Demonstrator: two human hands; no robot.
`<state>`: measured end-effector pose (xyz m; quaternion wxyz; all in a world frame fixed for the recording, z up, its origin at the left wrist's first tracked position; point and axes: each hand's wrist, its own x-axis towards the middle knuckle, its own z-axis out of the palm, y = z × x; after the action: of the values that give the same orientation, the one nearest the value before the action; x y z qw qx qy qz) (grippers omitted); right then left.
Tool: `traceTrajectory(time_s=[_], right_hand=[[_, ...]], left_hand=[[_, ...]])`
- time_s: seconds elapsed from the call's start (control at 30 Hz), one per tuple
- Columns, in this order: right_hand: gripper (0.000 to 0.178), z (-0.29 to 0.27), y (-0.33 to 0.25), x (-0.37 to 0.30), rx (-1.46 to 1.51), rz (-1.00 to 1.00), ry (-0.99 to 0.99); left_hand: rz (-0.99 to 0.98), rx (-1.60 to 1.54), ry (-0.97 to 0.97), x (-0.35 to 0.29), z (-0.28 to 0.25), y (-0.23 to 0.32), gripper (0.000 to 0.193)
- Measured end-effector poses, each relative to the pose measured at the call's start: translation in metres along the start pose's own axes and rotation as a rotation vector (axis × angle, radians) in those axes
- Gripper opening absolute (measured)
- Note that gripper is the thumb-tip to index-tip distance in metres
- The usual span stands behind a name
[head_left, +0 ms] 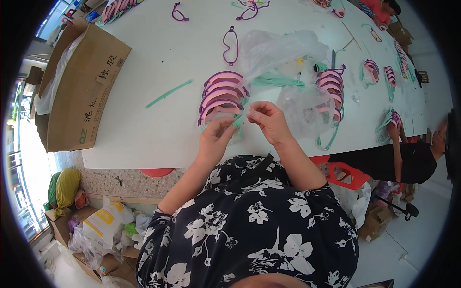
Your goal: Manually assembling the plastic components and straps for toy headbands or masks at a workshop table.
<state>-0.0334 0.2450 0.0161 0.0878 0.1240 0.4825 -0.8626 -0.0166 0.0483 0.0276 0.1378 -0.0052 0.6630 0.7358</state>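
Note:
A row of pink and purple goggles (223,91) with mint-green straps lies on the white table right in front of me. My left hand (215,139) is closed in a pinch at the near end of this row, its fingertips on a mint-green strap (237,120). Just right of it, my right hand (271,124) pinches thumb against forefinger; whatever is between them is too small to make out. The two sets of fingertips are close together but apart. Beyond the row lies a purple goggle frame (230,45) without a strap.
A tall cardboard box (91,91) stands at the left. One loose green strap (168,94) lies between it and the goggles. Clear plastic bags (278,50) and a bundle of straps (278,80) lie beyond my hands. More goggles (331,89) and a co-worker (398,156) are at the right.

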Motion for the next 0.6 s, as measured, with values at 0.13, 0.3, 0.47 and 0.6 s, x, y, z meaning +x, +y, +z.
traceTrajectory(time_s=[0.13,0.3,0.47,0.6], right_hand=[[0.028,0.003,0.010,-0.015,-0.084,-0.020,0.027],[0.024,0.010,0.005,-0.028,-0.018,0.044,0.027],[0.023,0.011,0.005,-0.035,0.050,0.072,-0.019],[0.021,0.011,0.004,-0.037,0.048,0.088,-0.029]], left_hand=[[0.026,0.034,-0.038,-0.002,-0.002,-0.002,0.018],[0.029,0.011,-0.056,-0.004,-0.001,0.001,0.019],[0.050,0.047,-0.048,-0.006,0.001,0.001,0.019],[0.067,0.063,-0.044,-0.009,0.002,0.004,0.018]])
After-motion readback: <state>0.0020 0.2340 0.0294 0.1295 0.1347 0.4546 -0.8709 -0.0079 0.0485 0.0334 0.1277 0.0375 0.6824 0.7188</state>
